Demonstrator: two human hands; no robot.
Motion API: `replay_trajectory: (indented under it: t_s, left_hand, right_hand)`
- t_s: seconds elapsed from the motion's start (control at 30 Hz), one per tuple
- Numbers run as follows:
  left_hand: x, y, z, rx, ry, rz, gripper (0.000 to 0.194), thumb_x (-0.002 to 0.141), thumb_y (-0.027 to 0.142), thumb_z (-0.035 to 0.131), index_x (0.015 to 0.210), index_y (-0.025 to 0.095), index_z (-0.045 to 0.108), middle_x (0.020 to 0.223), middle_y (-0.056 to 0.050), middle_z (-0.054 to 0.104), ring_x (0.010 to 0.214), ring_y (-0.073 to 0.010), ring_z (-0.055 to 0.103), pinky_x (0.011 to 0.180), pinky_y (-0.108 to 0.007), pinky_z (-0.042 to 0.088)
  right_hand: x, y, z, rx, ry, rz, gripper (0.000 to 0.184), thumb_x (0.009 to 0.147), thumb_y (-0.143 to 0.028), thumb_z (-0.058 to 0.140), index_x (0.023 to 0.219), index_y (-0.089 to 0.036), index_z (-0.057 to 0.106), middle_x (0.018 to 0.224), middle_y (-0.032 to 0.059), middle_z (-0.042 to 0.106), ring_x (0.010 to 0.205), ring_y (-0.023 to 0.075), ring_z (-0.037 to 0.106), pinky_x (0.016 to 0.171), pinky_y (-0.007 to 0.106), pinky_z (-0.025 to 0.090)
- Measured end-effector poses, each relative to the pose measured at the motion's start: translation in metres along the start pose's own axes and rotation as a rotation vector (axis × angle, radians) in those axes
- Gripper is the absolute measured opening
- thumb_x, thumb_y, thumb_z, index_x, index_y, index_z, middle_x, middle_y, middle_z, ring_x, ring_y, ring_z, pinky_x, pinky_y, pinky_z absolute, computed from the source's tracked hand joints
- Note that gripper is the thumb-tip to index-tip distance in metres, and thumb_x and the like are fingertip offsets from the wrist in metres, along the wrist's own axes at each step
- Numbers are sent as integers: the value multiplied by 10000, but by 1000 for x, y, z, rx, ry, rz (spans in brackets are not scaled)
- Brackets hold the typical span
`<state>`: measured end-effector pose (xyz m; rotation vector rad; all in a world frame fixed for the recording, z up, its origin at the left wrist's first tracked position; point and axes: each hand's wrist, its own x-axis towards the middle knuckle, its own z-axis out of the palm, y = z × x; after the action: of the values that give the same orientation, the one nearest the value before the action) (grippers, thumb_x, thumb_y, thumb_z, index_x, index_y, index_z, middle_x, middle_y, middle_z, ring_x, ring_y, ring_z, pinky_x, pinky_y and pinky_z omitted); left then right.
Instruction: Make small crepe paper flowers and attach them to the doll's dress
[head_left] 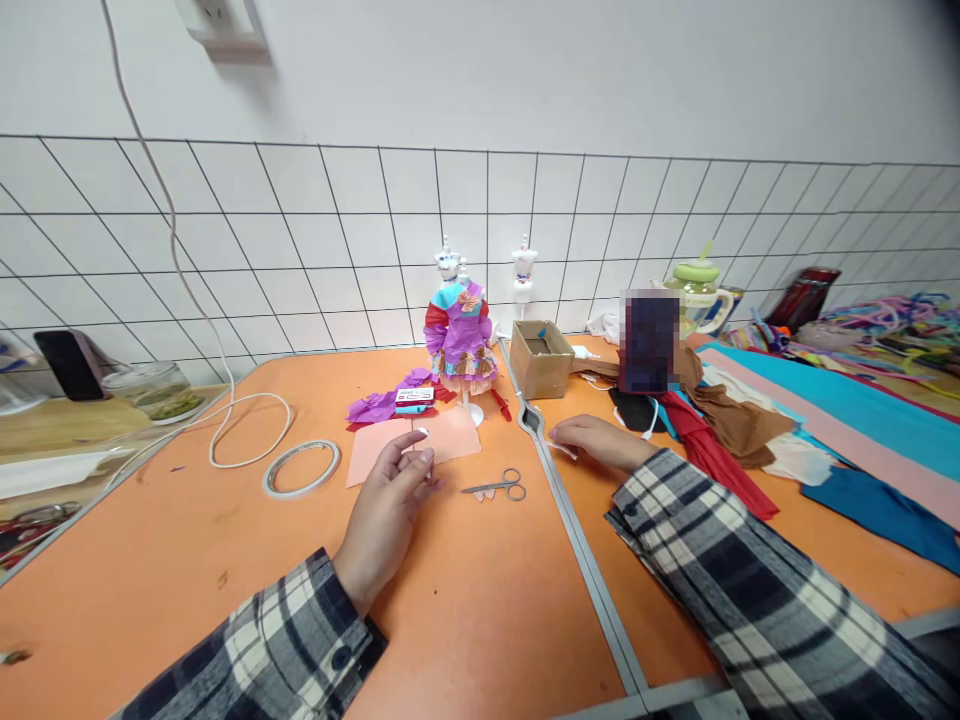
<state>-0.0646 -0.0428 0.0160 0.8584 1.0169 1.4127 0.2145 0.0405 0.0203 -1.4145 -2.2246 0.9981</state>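
My left hand (390,500) hovers over the orange table (225,560), fingers curled, thumb and fingertips pinched on something small I cannot make out, at the edge of a pink paper sheet (409,445). Small scissors (499,488) lie just right of it. My right hand (592,440) rests on the table past the metal seam (570,510), fingers closed on a small white scrap (561,449). A mannequin in a purple, blue and red paper dress (459,335) stands behind the pink sheet, with purple scraps (379,405) beside it.
A tape ring (301,468) and white cable (247,420) lie left. A cardboard box (541,358), bare white mannequin (524,270), phone (649,340), green-lidded cup (701,290) and brown, red, blue and pink crepe sheets (825,420) lie right. A glass jar (154,390) stands far left.
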Motion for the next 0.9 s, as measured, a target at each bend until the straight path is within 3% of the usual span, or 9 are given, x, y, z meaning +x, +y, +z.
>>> replay_trajectory:
  t_s: [0.17, 0.4, 0.5, 0.7, 0.9]
  left_hand:
    - [-4, 1, 2, 92, -11, 15, 366, 752, 379, 708, 1061, 225, 586, 790, 27, 490, 723, -115, 496, 697, -245, 491]
    - [-7, 3, 7, 147, -24, 38, 380, 749, 407, 691, 1062, 224, 576, 755, 32, 466, 703, -124, 474, 682, -250, 463]
    - [-8, 3, 9, 181, -31, 36, 380, 750, 414, 688, 1057, 224, 573, 760, 30, 479, 703, -128, 473, 695, -257, 458]
    - [-5, -2, 5, 222, -72, 65, 348, 787, 393, 656, 1077, 225, 558, 761, 28, 485, 719, -134, 481, 696, -257, 445]
    - [-4, -8, 5, 311, -107, 120, 328, 792, 358, 647, 1073, 219, 550, 708, 37, 522, 672, -131, 501, 678, -248, 406]
  right_hand:
    - [6, 10, 2, -189, 17, 115, 358, 839, -394, 385, 570, -178, 483, 649, 36, 539, 638, 168, 487, 598, 271, 341]
    - [21, -2, 6, -388, 5, 307, 404, 832, -462, 414, 846, -171, 694, 923, 133, 671, 854, 264, 601, 671, 302, 378]
    - [32, -3, -1, -428, -45, 341, 378, 812, -441, 440, 818, -161, 695, 892, 136, 673, 815, 257, 607, 657, 304, 386]
    - [51, -6, -11, -448, -196, 349, 388, 814, -436, 441, 573, -172, 592, 675, 60, 633, 620, 185, 565, 606, 289, 384]
    - [60, -5, -10, -521, -235, 372, 341, 731, -465, 591, 567, -165, 594, 642, 56, 620, 605, 189, 566, 602, 299, 385]
